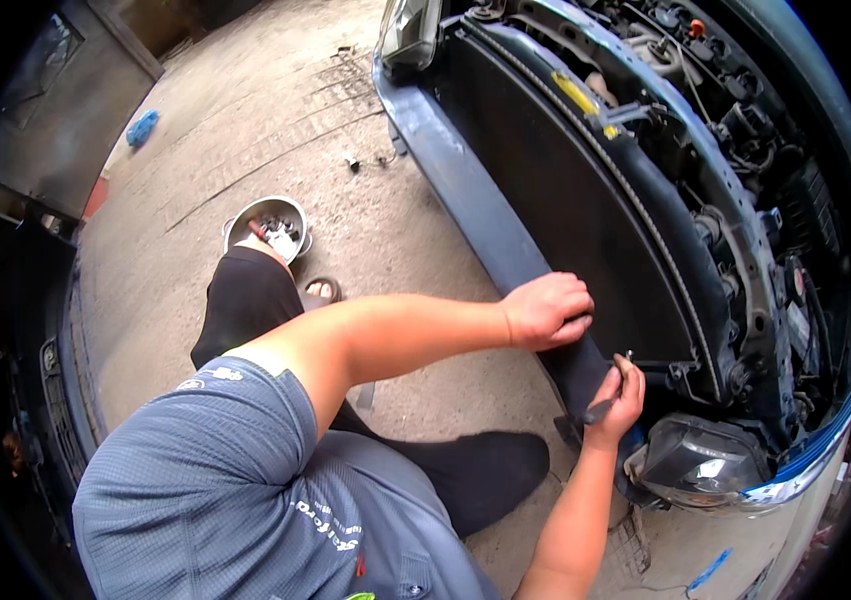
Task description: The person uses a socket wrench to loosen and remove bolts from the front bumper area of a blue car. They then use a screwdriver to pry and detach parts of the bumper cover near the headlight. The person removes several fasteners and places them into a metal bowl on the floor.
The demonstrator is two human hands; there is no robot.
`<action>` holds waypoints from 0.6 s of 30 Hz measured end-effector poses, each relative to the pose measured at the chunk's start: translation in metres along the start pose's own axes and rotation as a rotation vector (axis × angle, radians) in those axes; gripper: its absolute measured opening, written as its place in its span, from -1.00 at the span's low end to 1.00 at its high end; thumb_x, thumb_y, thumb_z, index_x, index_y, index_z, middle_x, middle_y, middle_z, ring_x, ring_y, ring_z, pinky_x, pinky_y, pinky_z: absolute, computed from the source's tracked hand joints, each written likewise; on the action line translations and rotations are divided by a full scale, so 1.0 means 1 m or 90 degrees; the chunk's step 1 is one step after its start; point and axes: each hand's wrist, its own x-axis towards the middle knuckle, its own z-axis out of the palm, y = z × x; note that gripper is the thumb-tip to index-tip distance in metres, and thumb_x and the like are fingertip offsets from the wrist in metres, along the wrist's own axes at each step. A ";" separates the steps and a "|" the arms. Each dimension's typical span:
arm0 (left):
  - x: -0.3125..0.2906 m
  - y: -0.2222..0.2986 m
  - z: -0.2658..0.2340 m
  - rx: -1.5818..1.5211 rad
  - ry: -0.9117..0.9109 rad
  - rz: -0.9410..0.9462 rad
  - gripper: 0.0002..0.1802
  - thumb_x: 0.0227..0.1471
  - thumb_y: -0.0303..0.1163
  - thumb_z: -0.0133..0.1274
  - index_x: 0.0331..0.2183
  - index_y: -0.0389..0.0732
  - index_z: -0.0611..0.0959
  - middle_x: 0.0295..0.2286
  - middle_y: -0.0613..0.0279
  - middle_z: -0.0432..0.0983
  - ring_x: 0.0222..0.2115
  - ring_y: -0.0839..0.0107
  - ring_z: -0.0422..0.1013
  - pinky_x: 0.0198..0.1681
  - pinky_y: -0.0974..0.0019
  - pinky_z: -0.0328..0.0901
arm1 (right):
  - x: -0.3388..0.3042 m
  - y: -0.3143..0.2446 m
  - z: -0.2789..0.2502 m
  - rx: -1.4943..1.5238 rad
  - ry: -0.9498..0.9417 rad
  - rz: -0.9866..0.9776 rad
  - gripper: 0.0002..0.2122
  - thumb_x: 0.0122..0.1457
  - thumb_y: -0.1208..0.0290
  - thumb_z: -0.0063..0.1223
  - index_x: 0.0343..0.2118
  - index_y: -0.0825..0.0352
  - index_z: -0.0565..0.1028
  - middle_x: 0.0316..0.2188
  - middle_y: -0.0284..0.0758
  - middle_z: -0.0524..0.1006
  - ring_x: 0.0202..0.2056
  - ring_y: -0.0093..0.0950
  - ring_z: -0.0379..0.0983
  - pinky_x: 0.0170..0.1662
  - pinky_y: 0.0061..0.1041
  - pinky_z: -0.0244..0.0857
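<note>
Grey shirt (205, 470) filling the foreground, we are curling our left hand (549, 311) over the dark bar (470, 195) before the already exposed radiator (585, 210), our right hand (617, 400) gripping a slim object (599, 410) beside its lower corner, fastening unclear.

The right hand (617, 402) (near the headlight (705, 460)) partly hides a small, unidentifiable object (600, 410).

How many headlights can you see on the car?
2: one headlight beside the person's right hand, and another headlight by the long dark bar's far end, partly cut off at the top.
</note>
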 end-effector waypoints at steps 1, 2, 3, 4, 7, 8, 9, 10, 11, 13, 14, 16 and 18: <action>0.000 0.000 0.000 -0.015 0.005 -0.002 -0.85 0.03 -0.40 0.16 -0.35 -0.26 0.57 -0.43 0.04 0.43 -0.35 0.00 0.40 -0.25 0.05 0.35 | -0.002 0.005 0.002 -0.016 0.025 -0.018 -0.83 0.30 0.56 -0.04 -0.13 0.45 0.56 -0.26 -0.20 0.56 -0.26 -0.34 0.50 -0.13 -0.42 0.39; 0.001 -0.001 0.000 -0.033 0.004 -0.008 -0.85 0.04 -0.40 0.15 -0.35 -0.26 0.56 -0.43 0.04 0.43 -0.35 0.00 0.40 -0.25 0.05 0.35 | -0.006 0.012 0.005 0.005 0.049 0.028 -0.81 0.33 0.52 -0.05 -0.10 0.44 0.55 -0.26 -0.25 0.55 -0.30 -0.44 0.46 -0.16 -0.49 0.37; -0.001 -0.002 -0.003 -0.058 0.005 -0.016 -0.85 0.04 -0.40 0.15 -0.35 -0.26 0.56 -0.43 0.04 0.43 -0.35 0.00 0.40 -0.25 0.05 0.35 | -0.009 0.007 0.009 0.022 0.069 0.076 -0.80 0.36 0.49 -0.07 -0.07 0.44 0.54 -0.27 -0.31 0.55 -0.33 -0.54 0.41 -0.20 -0.55 0.34; -0.001 -0.003 -0.005 -0.091 0.003 -0.032 -0.86 0.09 -0.40 0.11 -0.34 -0.26 0.55 -0.42 0.04 0.43 -0.33 -0.01 0.40 -0.25 0.06 0.35 | -0.014 -0.003 0.015 0.139 0.097 0.189 -0.78 0.40 0.44 -0.10 -0.02 0.41 0.51 -0.27 -0.39 0.52 -0.37 -0.67 0.32 -0.26 -0.65 0.27; -0.003 -0.009 -0.009 -0.194 -0.004 -0.110 -0.86 0.15 -0.40 0.07 -0.34 -0.28 0.52 -0.42 0.02 0.42 -0.31 -0.06 0.40 -0.26 0.07 0.34 | -0.019 -0.039 0.027 0.303 0.133 0.242 -0.71 0.40 0.39 -0.11 0.08 0.43 0.41 -0.20 -0.31 0.52 -0.33 -0.62 0.39 -0.21 -0.62 0.27; -0.005 -0.011 -0.010 -0.243 -0.006 -0.164 -0.85 0.19 -0.38 0.04 -0.33 -0.28 0.51 -0.44 0.04 0.41 -0.34 0.02 0.40 -0.29 0.10 0.34 | -0.018 -0.058 0.032 0.315 0.130 0.253 -0.69 0.39 0.38 -0.10 0.10 0.43 0.39 -0.19 -0.30 0.52 -0.33 -0.61 0.40 -0.21 -0.63 0.27; -0.006 -0.013 -0.006 -0.299 -0.013 -0.216 -0.83 0.23 -0.36 0.01 -0.32 -0.28 0.50 -0.46 0.07 0.41 -0.38 0.10 0.40 -0.31 0.14 0.34 | -0.018 -0.078 0.036 0.319 0.132 0.266 -0.68 0.39 0.37 -0.10 0.12 0.42 0.37 -0.18 -0.29 0.52 -0.32 -0.61 0.41 -0.21 -0.63 0.26; -0.004 -0.014 -0.006 -0.351 -0.014 -0.267 -0.81 0.27 -0.33 -0.02 -0.31 -0.28 0.50 -0.48 0.10 0.41 -0.41 0.19 0.40 -0.34 0.17 0.33 | -0.015 -0.094 0.040 0.325 0.130 0.272 -0.66 0.39 0.36 -0.10 0.14 0.41 0.34 -0.17 -0.28 0.52 -0.31 -0.60 0.42 -0.21 -0.63 0.26; -0.004 -0.015 -0.007 -0.402 -0.016 -0.320 -0.78 0.31 -0.31 -0.05 -0.30 -0.28 0.49 -0.49 0.13 0.41 -0.44 0.27 0.41 -0.36 0.21 0.33 | -0.014 -0.106 0.046 0.310 0.125 0.263 -0.65 0.39 0.35 -0.09 0.15 0.41 0.34 -0.17 -0.27 0.52 -0.30 -0.60 0.42 -0.21 -0.63 0.26; -0.004 -0.011 -0.022 -0.664 -0.062 -0.488 -0.81 0.33 -0.33 -0.09 -0.25 -0.24 0.50 -0.55 0.30 0.36 -0.59 0.54 0.27 -0.52 0.40 0.22 | -0.004 -0.130 0.054 0.277 0.102 0.235 -0.64 0.38 0.34 -0.08 0.16 0.40 0.32 -0.17 -0.25 0.52 -0.28 -0.59 0.44 -0.20 -0.63 0.26; -0.003 -0.010 -0.031 -0.758 -0.069 -0.544 -0.83 0.32 -0.35 -0.10 -0.22 -0.24 0.50 -0.56 0.33 0.35 -0.62 0.58 0.23 -0.56 0.45 0.18 | 0.006 -0.145 0.059 0.256 0.100 0.236 -0.63 0.37 0.33 -0.07 0.15 0.40 0.33 -0.18 -0.25 0.52 -0.26 -0.57 0.45 -0.19 -0.60 0.30; 0.001 -0.011 -0.066 -0.854 -0.104 -0.603 -0.82 0.32 -0.34 -0.10 -0.17 -0.24 0.49 -0.55 0.34 0.35 -0.61 0.58 0.22 -0.55 0.45 0.18 | 0.024 -0.162 0.070 0.268 0.093 0.219 -0.63 0.37 0.33 -0.08 0.15 0.41 0.33 -0.20 -0.25 0.52 -0.26 -0.57 0.46 -0.20 -0.59 0.33; 0.006 -0.023 -0.100 -0.886 -0.120 -0.613 -0.80 0.33 -0.31 -0.08 -0.14 -0.23 0.48 -0.53 0.35 0.35 -0.58 0.58 0.23 -0.53 0.44 0.19 | 0.050 -0.179 0.092 0.271 0.097 0.210 -0.65 0.38 0.33 -0.11 0.12 0.42 0.35 -0.24 -0.25 0.52 -0.28 -0.57 0.45 -0.27 -0.58 0.37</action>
